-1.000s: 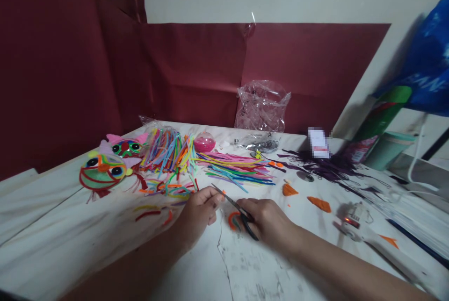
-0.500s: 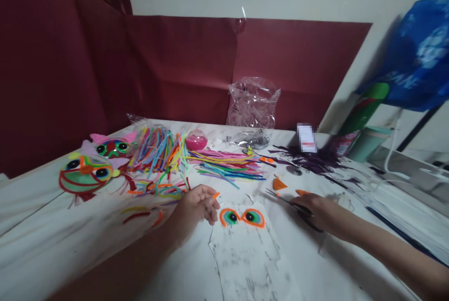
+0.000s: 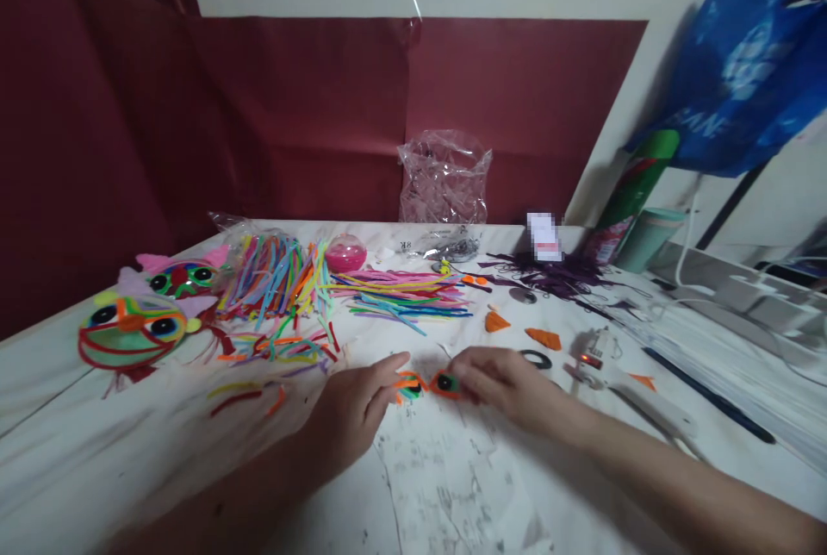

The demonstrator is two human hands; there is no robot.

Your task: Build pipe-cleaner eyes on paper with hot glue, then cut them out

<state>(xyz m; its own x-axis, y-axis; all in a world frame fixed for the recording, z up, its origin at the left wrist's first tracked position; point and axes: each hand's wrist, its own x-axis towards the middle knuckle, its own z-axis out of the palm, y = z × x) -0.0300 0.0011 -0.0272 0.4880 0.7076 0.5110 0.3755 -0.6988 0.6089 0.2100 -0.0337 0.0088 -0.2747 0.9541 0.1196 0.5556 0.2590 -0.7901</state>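
A pair of pipe-cleaner eyes (image 3: 427, 383), orange-rimmed with green and black centres, lies on a printed sheet of paper (image 3: 452, 477) on the white table (image 3: 96, 452). My left hand (image 3: 358, 407) pinches the left eye with its fingertips, index finger stretched forward. My right hand (image 3: 507, 378) presses its fingertips on the right eye. Black scissors (image 3: 536, 358) lie on the table just right of my right hand, apart from it. A glue gun (image 3: 598, 358) with a red light rests further right.
Piles of coloured pipe cleaners (image 3: 336, 292), two finished fish-like faces (image 3: 139, 327), a pink ball (image 3: 345, 254), orange felt scraps (image 3: 543, 336), purple scraps (image 3: 556, 275) and a clear plastic bag (image 3: 443, 180) sit behind. Cables and a blue bag (image 3: 736, 98) are at right.
My right hand set the scissors down on the table and came back to the eyes. My left hand moved onto the left eye. The view swung rightward.
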